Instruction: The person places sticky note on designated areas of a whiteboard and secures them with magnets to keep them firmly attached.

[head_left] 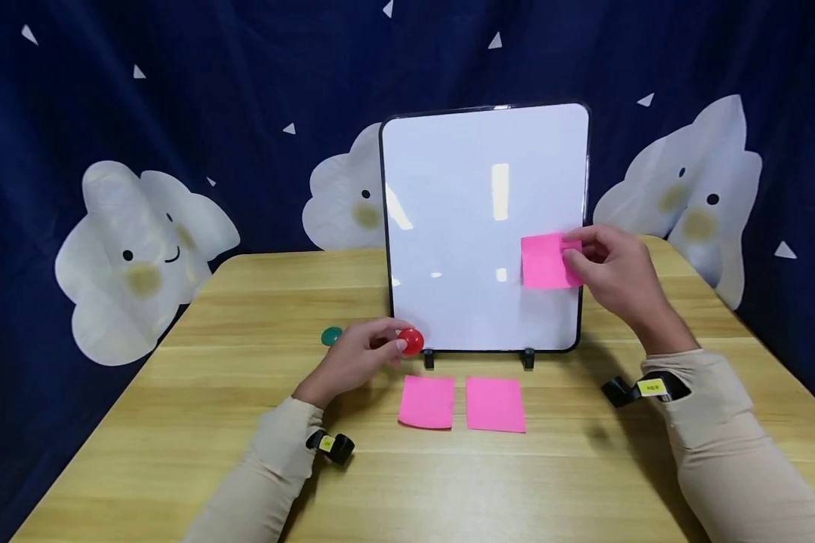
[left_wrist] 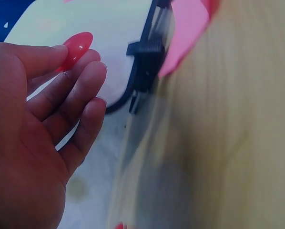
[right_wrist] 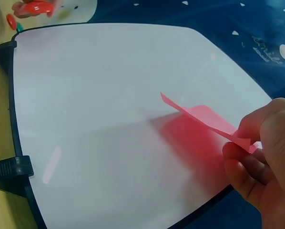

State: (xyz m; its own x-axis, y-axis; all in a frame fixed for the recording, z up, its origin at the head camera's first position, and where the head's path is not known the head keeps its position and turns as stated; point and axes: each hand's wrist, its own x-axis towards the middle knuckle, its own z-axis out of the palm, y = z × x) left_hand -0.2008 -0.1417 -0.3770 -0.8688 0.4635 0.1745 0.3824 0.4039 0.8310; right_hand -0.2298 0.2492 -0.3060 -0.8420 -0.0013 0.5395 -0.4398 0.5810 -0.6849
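Note:
A white board (head_left: 475, 226) stands upright on black feet at the back of the wooden table (head_left: 210, 422). My right hand (head_left: 573, 253) pinches a pink sticky note (head_left: 546, 262) by its right edge, flat against the board's lower right part. In the right wrist view the sticky note (right_wrist: 204, 117) lifts off the board (right_wrist: 109, 95) at its free end, pinched by my right hand (right_wrist: 240, 145). My left hand (head_left: 397, 343) pinches a red magnet (head_left: 412, 341) just left of the board's lower corner. The left wrist view shows the red magnet (left_wrist: 78, 46) at my fingertips (left_wrist: 92, 71).
Two more pink notes (head_left: 426, 401) (head_left: 494, 404) lie side by side on the table in front of the board. A green magnet (head_left: 330, 336) sits on the table behind my left hand. A dark blue cloth with white clouds (head_left: 143, 249) hangs behind the table.

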